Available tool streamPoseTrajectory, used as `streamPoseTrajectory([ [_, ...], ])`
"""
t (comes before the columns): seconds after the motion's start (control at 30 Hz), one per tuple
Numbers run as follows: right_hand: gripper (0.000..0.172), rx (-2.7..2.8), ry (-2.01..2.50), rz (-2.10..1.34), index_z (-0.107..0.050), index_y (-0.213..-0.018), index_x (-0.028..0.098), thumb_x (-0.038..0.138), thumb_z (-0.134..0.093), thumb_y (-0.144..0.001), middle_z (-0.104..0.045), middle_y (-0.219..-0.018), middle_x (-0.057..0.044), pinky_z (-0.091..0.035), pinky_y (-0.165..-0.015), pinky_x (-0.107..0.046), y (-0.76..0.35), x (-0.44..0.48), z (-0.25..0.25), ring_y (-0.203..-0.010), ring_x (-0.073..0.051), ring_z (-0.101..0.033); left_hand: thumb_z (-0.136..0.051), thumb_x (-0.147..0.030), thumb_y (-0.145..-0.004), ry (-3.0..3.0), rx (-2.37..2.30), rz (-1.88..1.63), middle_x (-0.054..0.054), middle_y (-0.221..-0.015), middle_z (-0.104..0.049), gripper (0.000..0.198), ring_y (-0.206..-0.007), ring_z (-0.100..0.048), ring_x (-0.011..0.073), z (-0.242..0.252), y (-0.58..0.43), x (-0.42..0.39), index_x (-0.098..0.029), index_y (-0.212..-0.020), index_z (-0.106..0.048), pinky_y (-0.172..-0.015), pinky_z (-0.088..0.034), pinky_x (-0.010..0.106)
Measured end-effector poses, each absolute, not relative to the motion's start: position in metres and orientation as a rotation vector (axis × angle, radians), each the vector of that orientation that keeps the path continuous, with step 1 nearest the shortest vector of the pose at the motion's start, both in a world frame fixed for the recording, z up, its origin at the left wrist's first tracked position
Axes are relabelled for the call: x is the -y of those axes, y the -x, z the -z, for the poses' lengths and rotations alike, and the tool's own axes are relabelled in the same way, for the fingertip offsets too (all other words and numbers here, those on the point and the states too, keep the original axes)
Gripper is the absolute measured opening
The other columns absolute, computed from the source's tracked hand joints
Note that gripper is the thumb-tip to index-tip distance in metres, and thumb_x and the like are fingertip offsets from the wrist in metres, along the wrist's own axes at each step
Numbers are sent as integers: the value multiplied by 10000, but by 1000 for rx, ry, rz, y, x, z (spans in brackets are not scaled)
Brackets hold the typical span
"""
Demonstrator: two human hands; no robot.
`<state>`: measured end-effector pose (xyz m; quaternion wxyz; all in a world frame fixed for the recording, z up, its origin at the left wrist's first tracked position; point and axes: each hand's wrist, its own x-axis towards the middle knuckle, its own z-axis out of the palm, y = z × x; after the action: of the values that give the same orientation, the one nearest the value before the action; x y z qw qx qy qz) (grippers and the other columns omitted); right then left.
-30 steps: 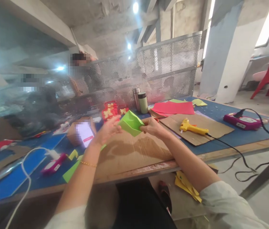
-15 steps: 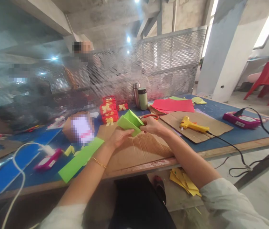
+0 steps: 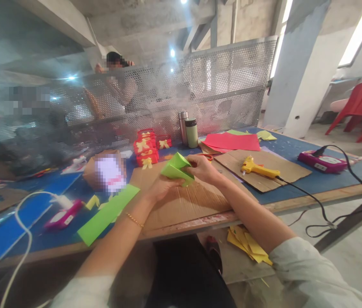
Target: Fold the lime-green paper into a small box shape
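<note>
A folded piece of green paper (image 3: 176, 167) is held between both hands above a cardboard sheet (image 3: 181, 207). My left hand (image 3: 162, 188) grips its lower left side from below, fingers partly hidden by the paper. With bent fingers, my right hand (image 3: 203, 168) pinches the paper's right edge. Part of some orange-handled scissors (image 3: 209, 157) shows just behind the right hand. Left of my left forearm lies a long green paper strip (image 3: 108, 214).
Red boxes with yellow bows (image 3: 145, 147) stand behind, beside a green flask (image 3: 191, 132). At right, a yellow glue gun (image 3: 259, 167) with a trailing cord rests on cardboard. Purple power strips (image 3: 322, 161) sit on both sides. A person (image 3: 120, 85) is beyond the mesh partition (image 3: 229, 81).
The green paper has tilted and its opening has turned toward the right hand. Both hands shifted slightly with it. The person behind the mesh has raised their arms toward their head.
</note>
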<state>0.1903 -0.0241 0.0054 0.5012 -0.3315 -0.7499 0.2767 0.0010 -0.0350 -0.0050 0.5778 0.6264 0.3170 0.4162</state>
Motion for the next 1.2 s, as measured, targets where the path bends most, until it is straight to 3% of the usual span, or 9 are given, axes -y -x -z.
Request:
streamPoseTrajectory([
  [0.2, 236, 1810, 789, -503, -454, -645, 200, 314, -626, -761, -413, -643, 47, -265, -597, -253, -196, 24, -7, -642, -111, -348, -877, -322, -653, -1726, -721, -827, 87, -1046, -756, 533, -1032, -672, 248, -15, 17, 39, -210, -1154, -734, -927, -540, 408],
  [0.4, 253, 1876, 718, -523, -493, -662, 190, 338, -629, -817, -479, -704, 19, -316, -626, -253, -197, 31, -8, -676, -121, -404, -708, -404, -834, -1770, -830, -1062, 96, -1120, -746, 349, -1031, -673, 216, -35, 41, 47, -201, -1115, -747, -925, -527, 366],
  [0.5, 245, 1927, 704, -514, -491, -659, 193, 311, -626, -826, -473, -697, 19, -321, -636, -256, -197, 34, -9, -674, -125, -404, -734, -375, -807, -1904, -867, -1029, 92, -1094, -752, 314, -956, -669, 202, -39, 39, 53, -186, -1055, -764, -893, -526, 357],
  [0.67, 286, 1986, 722, -372, -420, -604, 205, 231, -630, -795, -452, -665, 19, -312, -641, -262, -199, 37, -10, -664, -133, -385, -732, -313, -783, -2215, -1004, -1032, 55, -803, -734, 141, -721, -603, 168, -42, 37, 55, -193, -836, -784, -695, -498, 325],
  [0.97, 113, 1917, 689, -361, -582, -719, 204, 237, -621, -820, -540, -727, -14, -364, -648, -278, -203, 40, -9, -711, -163, -476, -691, -349, -844, -2262, -941, -887, 83, -916, -773, 250, -824, -662, 197, -50, 54, 62, -191, -996, -809, -767, -515, 340],
  [1.2, 221, 1894, 719, -454, -569, -666, 192, 309, -645, -838, -511, -689, 2, -356, -639, -277, -202, 38, -7, -682, -146, -443, -708, -356, -804, -2276, -1007, -922, 66, -790, -755, 210, -706, -618, 163, -46, 54, 60, -179, -851, -811, -644, -490, 293],
])
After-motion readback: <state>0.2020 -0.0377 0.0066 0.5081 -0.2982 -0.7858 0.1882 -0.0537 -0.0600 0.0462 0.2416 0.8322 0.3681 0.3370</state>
